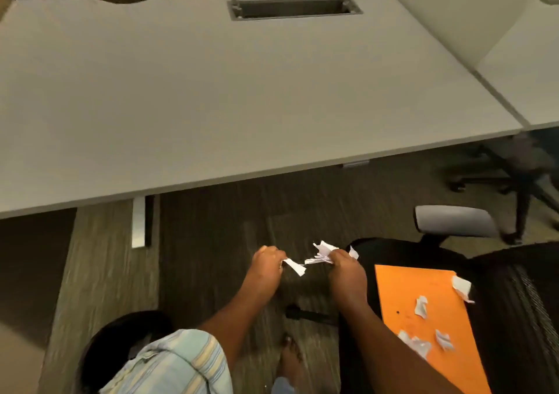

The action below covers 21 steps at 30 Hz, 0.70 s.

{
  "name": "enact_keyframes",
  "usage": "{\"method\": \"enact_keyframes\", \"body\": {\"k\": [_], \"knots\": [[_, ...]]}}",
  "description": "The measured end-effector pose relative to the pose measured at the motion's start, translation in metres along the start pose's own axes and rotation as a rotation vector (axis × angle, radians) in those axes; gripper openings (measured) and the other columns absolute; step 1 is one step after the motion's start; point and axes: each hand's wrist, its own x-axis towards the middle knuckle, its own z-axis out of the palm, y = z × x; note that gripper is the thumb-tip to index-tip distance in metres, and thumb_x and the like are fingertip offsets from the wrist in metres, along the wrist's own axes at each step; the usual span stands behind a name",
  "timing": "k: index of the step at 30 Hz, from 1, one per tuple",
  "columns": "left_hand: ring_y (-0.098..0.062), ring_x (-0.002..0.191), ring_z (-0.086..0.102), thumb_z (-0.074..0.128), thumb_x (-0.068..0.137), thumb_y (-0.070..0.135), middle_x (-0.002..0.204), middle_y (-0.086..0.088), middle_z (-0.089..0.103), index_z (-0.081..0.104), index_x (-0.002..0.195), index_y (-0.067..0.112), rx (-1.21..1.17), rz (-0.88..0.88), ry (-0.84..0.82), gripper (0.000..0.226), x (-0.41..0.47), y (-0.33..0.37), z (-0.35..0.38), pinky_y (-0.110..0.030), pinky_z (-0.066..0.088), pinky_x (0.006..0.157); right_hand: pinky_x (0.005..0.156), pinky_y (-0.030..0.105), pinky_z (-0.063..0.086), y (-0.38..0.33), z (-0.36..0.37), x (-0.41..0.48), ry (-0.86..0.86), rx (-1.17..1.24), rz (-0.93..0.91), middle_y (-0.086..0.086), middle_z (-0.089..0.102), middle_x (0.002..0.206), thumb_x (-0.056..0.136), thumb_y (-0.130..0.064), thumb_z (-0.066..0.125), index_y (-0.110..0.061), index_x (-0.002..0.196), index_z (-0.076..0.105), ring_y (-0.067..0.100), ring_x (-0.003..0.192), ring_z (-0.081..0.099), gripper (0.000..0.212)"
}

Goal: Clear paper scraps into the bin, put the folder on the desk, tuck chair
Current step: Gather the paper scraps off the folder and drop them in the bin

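Observation:
My right hand [344, 268] is closed around a bunch of white paper scraps [322, 251] above the carpet. My left hand [267, 260] pinches one white strip [295, 266] just left of that bunch. An orange folder [423, 309] lies on the seat of a black office chair [514, 288] at the lower right. Several torn white scraps [422, 306] rest on the folder. A dark round bin [106, 342] shows at the lower left, partly hidden by my striped sleeve. The grey desk [211, 91] spans the upper half of the view.
A cable slot [293, 8] with a raised lid sits at the desk's back edge. A white desk leg [139, 221] stands on the carpet under the front edge. The chair's grey armrest [453, 221] juts out at the right. Another chair's base [499, 176] is beyond it.

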Motion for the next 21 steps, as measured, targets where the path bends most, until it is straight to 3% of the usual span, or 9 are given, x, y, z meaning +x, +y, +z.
{"method": "enact_keyframes", "body": {"k": [3,6,11,15,21], "knots": [[-0.026,0.092,0.058,0.049,0.082,0.004,0.096,-0.011,0.067,0.068,0.091,0.008,-0.032,-0.140,0.069,0.022,-0.035,-0.046,-0.020,-0.031,0.039,0.086,0.068,0.039,0.053,-0.047,0.031,-0.003,-0.053,0.016,-0.126,-0.002,0.069,0.095,0.078,-0.008,0.045,-0.021,0.110,0.068,0.025,0.082,0.066,0.041],[-0.027,0.094,0.057,0.046,0.084,0.005,0.098,-0.013,0.066,0.066,0.091,0.008,-0.050,-0.279,0.088,0.021,-0.071,-0.095,-0.037,-0.030,0.037,0.089,0.068,0.038,0.054,-0.099,0.065,-0.011,-0.125,-0.005,-0.226,-0.002,0.070,0.096,0.080,-0.001,0.056,-0.023,0.112,0.068,0.027,0.082,0.066,0.041],[-0.032,0.090,0.058,0.049,0.080,0.004,0.091,-0.016,0.066,0.065,0.084,0.006,-0.096,-0.525,0.163,0.017,-0.130,-0.177,-0.058,-0.038,0.040,0.081,0.070,0.040,0.056,-0.181,0.123,-0.032,-0.244,-0.008,-0.391,-0.001,0.071,0.099,0.075,0.006,0.060,-0.024,0.113,0.068,0.028,0.084,0.067,0.050],[-0.033,0.085,0.059,0.049,0.080,0.003,0.086,-0.017,0.066,0.065,0.078,0.004,-0.148,-0.711,0.288,0.015,-0.177,-0.232,-0.070,-0.042,0.043,0.077,0.070,0.039,0.056,-0.237,0.171,-0.049,-0.345,-0.051,-0.491,-0.003,0.071,0.100,0.077,0.005,0.059,-0.025,0.113,0.068,0.026,0.085,0.067,0.047],[-0.037,0.084,0.063,0.058,0.083,0.010,0.083,-0.021,0.069,0.068,0.077,0.001,-0.242,-0.993,0.426,0.015,-0.239,-0.305,-0.072,-0.043,0.046,0.074,0.063,0.039,0.055,-0.310,0.249,-0.086,-0.494,-0.126,-0.599,0.004,0.070,0.093,0.078,0.000,0.057,-0.013,0.097,0.070,0.033,0.077,0.068,0.027]]}}
